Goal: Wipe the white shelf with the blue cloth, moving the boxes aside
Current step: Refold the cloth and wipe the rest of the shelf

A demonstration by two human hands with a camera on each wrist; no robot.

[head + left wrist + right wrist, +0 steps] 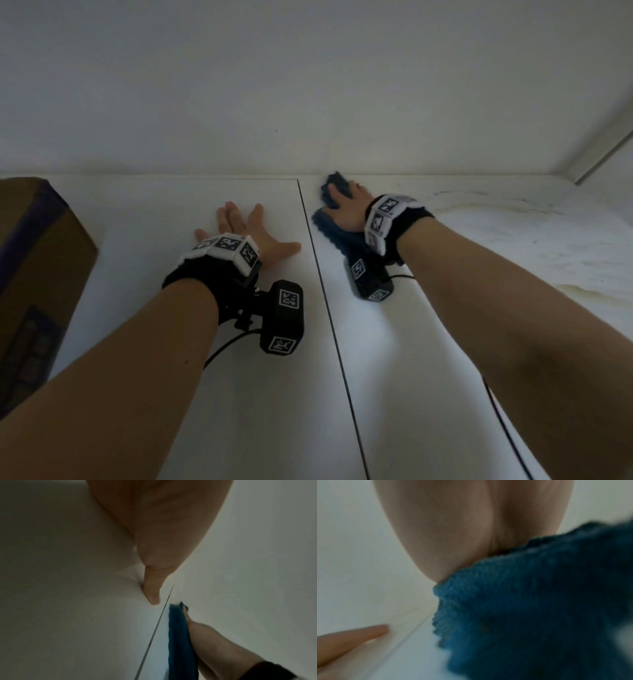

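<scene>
The white shelf (239, 394) fills the head view, and a dark seam (329, 308) splits it into two panels. My left hand (239, 226) lies flat on the left panel with its fingers spread and holds nothing; its thumb (152, 591) ends just short of the seam. Right of the seam, my right hand (346, 205) presses the blue cloth (329, 229) onto the shelf near the back wall. The cloth bunches up between the thumb and the fingers. In the right wrist view the cloth (530, 608) lies blurred under the palm (471, 527). One brown cardboard box (37, 267) stands at the far left.
A white back wall (308, 85) rises straight behind both hands. The right panel shows faint yellowish stains (513, 240). A side panel (603, 150) closes the shelf at the far right. Black cables trail from both wrist cameras.
</scene>
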